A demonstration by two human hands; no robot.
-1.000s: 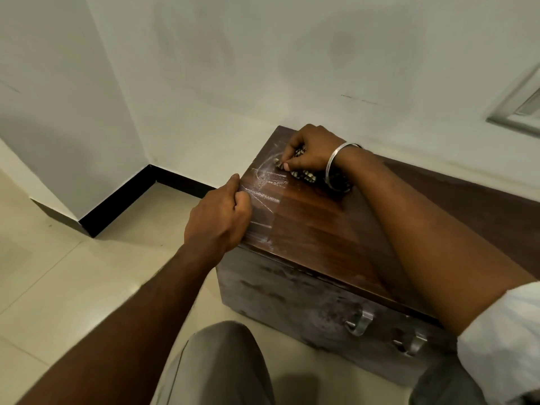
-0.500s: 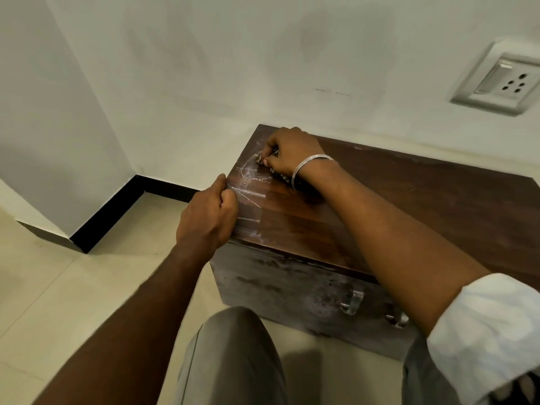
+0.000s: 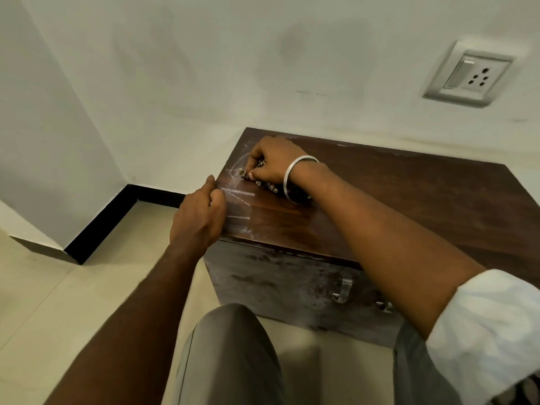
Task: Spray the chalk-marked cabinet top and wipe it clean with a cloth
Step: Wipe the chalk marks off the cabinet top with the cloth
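A low dark wooden cabinet stands against the wall, and its top (image 3: pixel 409 200) carries white chalk marks (image 3: pixel 239 197) at the left end. My right hand (image 3: pixel 274 159), a metal bangle on its wrist, pinches a dark patterned cloth (image 3: pixel 270 187) and presses it onto the chalk near the far left corner. My left hand (image 3: pixel 198 220) grips the left edge of the cabinet top with curled fingers, the thumb lying along the edge. No spray bottle is in view.
A wall socket with a switch (image 3: pixel 470 77) sits on the white wall above the cabinet. Black skirting (image 3: pixel 99 220) runs along the corner at left. Metal handles (image 3: pixel 342 290) stick out of the cabinet front. My knee (image 3: pixel 230 346) is just before it on the tiled floor.
The view has shifted so the wall socket shows fully. My right hand with the cloth has rubbed a little over the chalk near the corner. My left hand stays on the edge.
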